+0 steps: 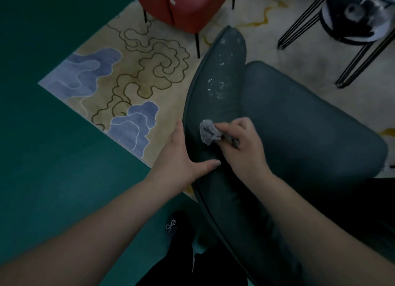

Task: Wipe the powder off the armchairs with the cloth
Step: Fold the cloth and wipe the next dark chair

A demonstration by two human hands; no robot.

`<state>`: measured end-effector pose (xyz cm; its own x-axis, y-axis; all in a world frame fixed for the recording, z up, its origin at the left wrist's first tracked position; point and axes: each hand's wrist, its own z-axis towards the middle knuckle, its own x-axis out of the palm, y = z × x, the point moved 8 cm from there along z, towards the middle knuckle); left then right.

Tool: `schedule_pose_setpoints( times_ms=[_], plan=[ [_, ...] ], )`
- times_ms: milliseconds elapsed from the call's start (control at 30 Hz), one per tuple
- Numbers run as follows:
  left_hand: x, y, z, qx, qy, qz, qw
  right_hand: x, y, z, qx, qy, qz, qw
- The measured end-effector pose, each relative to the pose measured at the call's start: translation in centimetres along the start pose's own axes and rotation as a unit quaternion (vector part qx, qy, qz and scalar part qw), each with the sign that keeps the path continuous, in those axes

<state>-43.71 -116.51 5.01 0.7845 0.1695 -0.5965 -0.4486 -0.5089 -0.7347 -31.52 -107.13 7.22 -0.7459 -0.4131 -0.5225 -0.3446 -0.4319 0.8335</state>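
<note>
Step in hand: wiping of the curved back rim of the dark teal upholstered armchair (288,125), judged to be partway done.
Right hand (241,144): fingers curled round the bunched grey cloth (208,131), pressing the wad onto the rim pad; the grip is closed on the cloth.
Left hand (181,157): fingers straight along the outer side of the chair back, thumb laid across the rim; a flat bracing hold, nothing grasped.
Cloth position: on the rim, just beside the left hand's fingertips and nearer the viewer than the powder.
White powder flecks (217,86): scattered along the farther stretch of the rim, apart from the cloth; a few specks lie higher still, near the rim's end.
Next move, as judged: a stroke of the cloth away from the body along the rim, through the flecked patch, with pressure kept up and the left hand steadying the chair.
Surroundings: red round-backed armchair (183,5) beyond, standing on the cream patterned rug with blue cloud shapes (119,80); black wire-legged stool (352,26) at upper right.
</note>
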Motion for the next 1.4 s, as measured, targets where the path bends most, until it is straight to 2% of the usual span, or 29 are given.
schedule_pose_setpoints(
  times_ms=[133, 233, 333, 433, 500, 567, 667, 700, 767, 833, 933, 1033, 1133, 1233, 1333, 1400],
  plan=[
    [-0.1, 0.0, 2.0, -0.019, -0.025, -0.005, 0.999, 0.8, -1.7, 6.8, 0.020, -0.052, -0.043, 0.997],
    [0.0, -0.3, 3.8, -0.047, -0.058, -0.030, 0.997, 1.0, -3.1, 10.0, 0.060, -0.076, -0.004, 0.995],
    [-0.1, -0.8, 5.7, -0.094, -0.097, -0.033, 0.990, 0.9, -4.8, 9.1, 0.117, -0.076, 0.058, 0.989],
    [-0.5, -2.1, 6.1, -0.116, -0.131, 0.058, 0.983, 0.0, -6.1, 6.4, 0.155, -0.095, 0.093, 0.979],
    [-0.6, -2.8, 5.8, -0.103, -0.148, 0.091, 0.979, -0.4, -5.4, 4.9, 0.128, -0.085, 0.080, 0.985],
    [-0.6, -2.7, 5.7, -0.092, -0.164, 0.088, 0.978, -0.1, -4.1, 5.0, 0.065, -0.056, 0.061, 0.994],
    [-0.7, -2.4, 5.7, -0.075, -0.175, 0.072, 0.979, 0.6, -3.6, 8.5, -0.012, -0.031, -0.001, 0.999],
    [-0.6, -2.3, 5.8, -0.072, -0.174, 0.071, 0.980, 0.6, -4.2, 10.1, -0.014, -0.039, -0.014, 0.999],
    [-0.6, -2.2, 5.8, -0.064, -0.174, 0.073, 0.980, 0.4, -5.3, 12.2, 0.036, -0.058, 0.014, 0.998],
    [-0.6, -2.3, 5.8, -0.058, -0.176, 0.075, 0.980, 0.6, -5.4, 11.6, 0.058, -0.076, 0.020, 0.995],
    [-0.6, -2.8, 5.6, -0.049, -0.175, 0.081, 0.980, 1.0, -3.9, 9.1, 0.010, -0.064, 0.006, 0.998],
    [-0.5, -3.2, 5.5, -0.041, -0.170, 0.105, 0.979, 1.1, -3.9, 10.9, -0.033, -0.041, -0.024, 0.998],
    [-0.3, -3.2, 5.6, -0.049, -0.156, 0.123, 0.979, 0.5, -5.0, 14.1, -0.002, -0.081, -0.033, 0.996],
    [-0.1, -2.8, 5.7, -0.071, -0.136, 0.133, 0.979, 0.7, -4.9, 12.9, 0.030, -0.097, -0.014, 0.995],
    [0.0, -2.5, 5.7, -0.084, -0.126, 0.124, 0.981, 1.0, -3.4, 10.0, -0.018, -0.066, -0.024, 0.997],
    [0.0, -2.5, 5.8, -0.088, -0.127, 0.121, 0.980, 1.0, -3.3, 10.9, -0.044, -0.046, -0.045, 0.997]
  ],
)
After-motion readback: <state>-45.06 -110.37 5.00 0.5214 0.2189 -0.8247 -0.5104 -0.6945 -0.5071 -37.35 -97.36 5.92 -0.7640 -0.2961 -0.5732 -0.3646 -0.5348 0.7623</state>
